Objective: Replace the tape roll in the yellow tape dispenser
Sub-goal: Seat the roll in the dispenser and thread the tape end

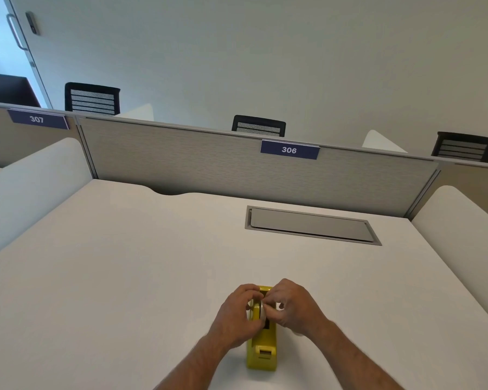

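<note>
The yellow tape dispenser (262, 351) stands on the white desk (124, 277) near the front edge, its cutter end toward me. My left hand (238, 316) wraps the dispenser's left side, fingers curled over the top. My right hand (293, 306) comes in from the right, its fingertips pinched on a pale tape roll (261, 309) sitting in the dispenser's middle slot. Both hands hide most of the roll and the dispenser's far end.
A grey recessed cable hatch (310, 225) lies in the desk behind the dispenser. A fabric divider (209, 161) labelled 306 closes the back; white side panels (462, 220) flank the desk. Black chairs (258, 126) stand beyond.
</note>
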Motion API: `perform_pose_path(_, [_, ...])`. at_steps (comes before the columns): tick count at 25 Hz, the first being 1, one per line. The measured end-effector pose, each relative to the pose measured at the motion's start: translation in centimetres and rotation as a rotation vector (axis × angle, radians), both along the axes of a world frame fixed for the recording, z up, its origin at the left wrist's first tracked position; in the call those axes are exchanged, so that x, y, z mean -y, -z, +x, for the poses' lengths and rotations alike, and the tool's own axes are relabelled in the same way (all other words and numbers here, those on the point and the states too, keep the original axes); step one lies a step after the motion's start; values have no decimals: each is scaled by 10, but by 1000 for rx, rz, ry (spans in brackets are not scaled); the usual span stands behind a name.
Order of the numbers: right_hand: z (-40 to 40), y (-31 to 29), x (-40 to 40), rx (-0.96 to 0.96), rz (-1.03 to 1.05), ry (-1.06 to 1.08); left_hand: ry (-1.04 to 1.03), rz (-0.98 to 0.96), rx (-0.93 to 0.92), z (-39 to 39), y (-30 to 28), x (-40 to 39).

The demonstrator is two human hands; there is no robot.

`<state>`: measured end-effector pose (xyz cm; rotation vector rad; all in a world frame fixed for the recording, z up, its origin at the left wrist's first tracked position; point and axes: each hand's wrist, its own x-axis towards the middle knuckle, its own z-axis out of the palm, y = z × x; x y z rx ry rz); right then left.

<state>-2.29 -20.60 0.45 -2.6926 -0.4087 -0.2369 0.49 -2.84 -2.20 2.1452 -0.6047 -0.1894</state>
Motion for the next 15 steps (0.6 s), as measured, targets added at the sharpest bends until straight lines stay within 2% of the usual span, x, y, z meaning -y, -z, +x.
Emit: perform_pose_path(15, [-3,7,3,-67,58,48,-7,5,-14,2,2,1])
